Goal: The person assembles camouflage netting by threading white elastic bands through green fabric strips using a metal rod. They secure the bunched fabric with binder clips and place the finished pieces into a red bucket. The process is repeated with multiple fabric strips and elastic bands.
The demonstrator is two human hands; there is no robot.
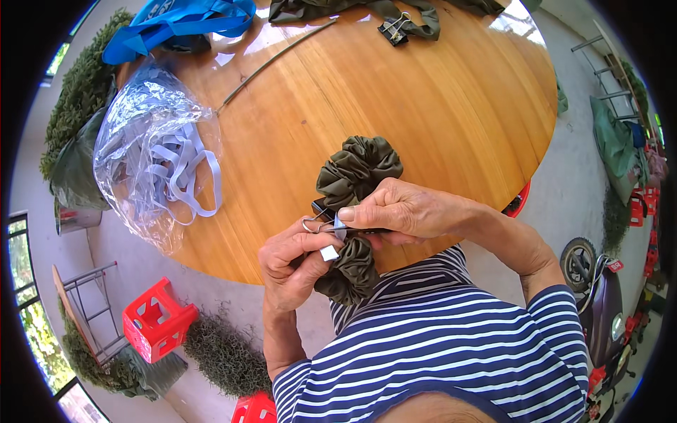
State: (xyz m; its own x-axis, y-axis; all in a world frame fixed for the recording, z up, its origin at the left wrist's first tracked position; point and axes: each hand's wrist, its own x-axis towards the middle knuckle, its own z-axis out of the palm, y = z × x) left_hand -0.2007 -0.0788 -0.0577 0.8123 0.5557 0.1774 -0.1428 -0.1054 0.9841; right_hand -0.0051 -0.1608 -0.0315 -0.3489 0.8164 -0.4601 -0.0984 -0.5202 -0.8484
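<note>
Olive-green cloth, gathered into ruffles, lies in two bunches at the table's near edge: an upper bunch (360, 169) and a lower bunch (350, 271). Between them sits a black binder clip (321, 209) with silver wire handles. A white elastic band (329, 252) runs through this spot, one cut end poking out by my left thumb. My left hand (293, 261) is closed on the band beside the lower bunch. From the right, my right hand (395, 211) pinches another bit of the band between thumb and forefinger. My fingers partly hide the clip and the band.
A clear plastic bag (159, 155) with loose white elastic lies on the table's left. Farther back are a thin rod (275, 63), a blue bag (183, 21) and olive cloth with a binder clip (395, 29). A red stool (159, 319) stands on the floor at left.
</note>
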